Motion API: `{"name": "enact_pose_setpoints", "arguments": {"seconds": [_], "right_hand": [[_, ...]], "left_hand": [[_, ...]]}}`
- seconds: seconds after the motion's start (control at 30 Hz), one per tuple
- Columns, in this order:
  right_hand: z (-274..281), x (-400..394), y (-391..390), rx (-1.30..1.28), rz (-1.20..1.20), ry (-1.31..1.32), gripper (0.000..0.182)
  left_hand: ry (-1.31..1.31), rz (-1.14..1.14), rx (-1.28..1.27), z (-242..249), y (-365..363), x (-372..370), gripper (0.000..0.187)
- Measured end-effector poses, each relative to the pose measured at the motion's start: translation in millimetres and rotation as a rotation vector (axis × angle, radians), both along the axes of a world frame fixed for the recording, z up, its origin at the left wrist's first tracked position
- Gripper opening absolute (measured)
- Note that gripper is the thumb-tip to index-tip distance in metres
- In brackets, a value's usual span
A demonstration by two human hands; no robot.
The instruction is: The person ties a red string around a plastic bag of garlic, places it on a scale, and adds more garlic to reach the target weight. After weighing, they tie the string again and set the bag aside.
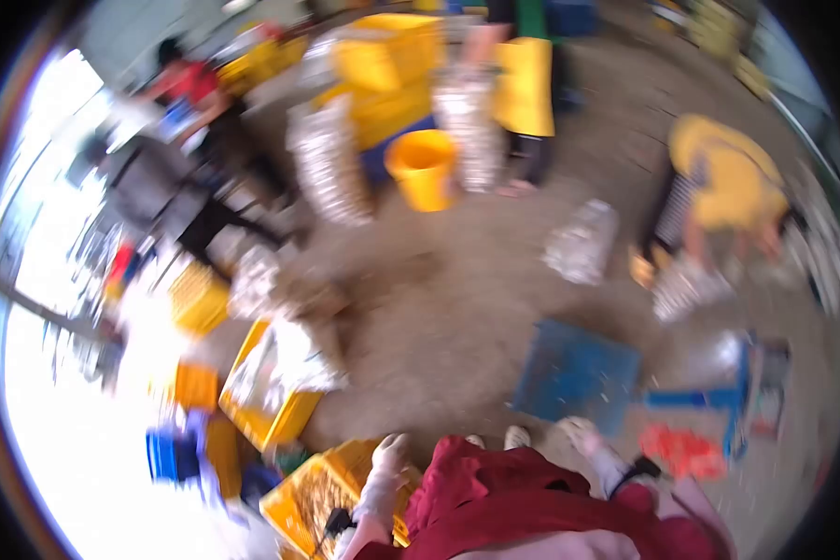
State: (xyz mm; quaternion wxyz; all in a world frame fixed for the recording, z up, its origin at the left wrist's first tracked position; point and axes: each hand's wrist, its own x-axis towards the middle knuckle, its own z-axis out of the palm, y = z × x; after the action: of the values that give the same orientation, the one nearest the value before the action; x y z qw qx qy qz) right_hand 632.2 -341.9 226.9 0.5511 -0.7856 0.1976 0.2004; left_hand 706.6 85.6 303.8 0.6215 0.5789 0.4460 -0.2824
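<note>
My left hand point(391, 454), in a pale glove, hangs low beside the dark red garment, over the edge of a yellow crate point(357, 462) with brownish pieces in it. On the other side, my right hand point(581, 434), also pale-gloved, is held out near the lower edge of a blue board point(577, 373) on the floor. Motion blur smears the fingers of both hands, and no held object can be made out. Red material point(683, 452) lies right of my right hand.
A person in yellow point(728, 177) bends over a clear bag point(689, 289) at right. Two people work at upper left; another stands behind a yellow bucket point(422, 170). Filled sacks, yellow crates point(198, 299) and a clear bag point(581, 243) lie around the brown floor.
</note>
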Motion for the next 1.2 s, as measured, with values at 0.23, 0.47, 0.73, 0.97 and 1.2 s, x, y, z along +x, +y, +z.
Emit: {"name": "enact_pose_setpoints", "arguments": {"seconds": [0.23, 0.47, 0.73, 0.97, 1.2], "right_hand": [[-26.7, 71.0, 15.9, 0.029, -0.065, 0.146, 0.025], [5.3, 240.5, 169.6, 0.13, 0.033, 0.348, 0.025], [65.7, 416.8, 483.2, 0.241, 0.64, -0.413, 0.029], [27.3, 558.2, 603.6, 0.127, 1.015, -0.447, 0.036], [-10.9, 704.9, 754.0, -0.447, 1.518, -0.965, 0.052]], "left_hand": [[-0.211, 0.178, 0.082, -62.3, 89.6, 13.7, 0.017], [-0.199, 0.457, -0.015, -81.6, 229.2, 120.9, 0.01], [-0.586, -0.182, -0.402, -24.6, 232.4, 301.3, 0.059], [-0.741, -0.023, 0.24, -115.0, 292.6, 386.1, 0.025], [-0.48, 1.01, 0.069, -104.7, 426.9, 470.3, 0.051]]}}
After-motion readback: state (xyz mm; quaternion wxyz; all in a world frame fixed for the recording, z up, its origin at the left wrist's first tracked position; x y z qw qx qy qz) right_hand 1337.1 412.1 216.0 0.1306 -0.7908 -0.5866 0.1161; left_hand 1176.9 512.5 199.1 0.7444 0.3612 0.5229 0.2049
